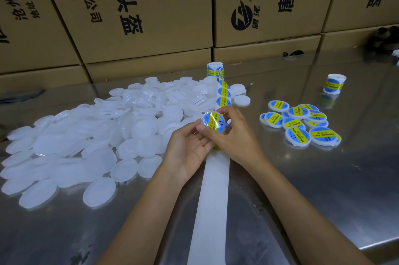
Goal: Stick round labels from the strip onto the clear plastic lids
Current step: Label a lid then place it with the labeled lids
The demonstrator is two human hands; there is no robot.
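Note:
A clear plastic lid bearing a blue and yellow round label (213, 122) is held up above the strip at the table's middle. My left hand (190, 146) grips it from below and the left. My right hand (235, 133) pinches its right edge, thumb across the front. The label strip (223, 94) runs from a roll (214, 68) at the back toward me, and its bare white backing (213, 195) trails to the front edge. A big heap of unlabelled lids (90, 135) lies to the left. Several labelled lids (302, 124) sit in a pile to the right.
A second label roll (334, 84) stands at the back right. Stacked cardboard boxes (140, 16) wall off the far side of the shiny metal table (323, 189). A dark object (382, 40) lies at the far right corner.

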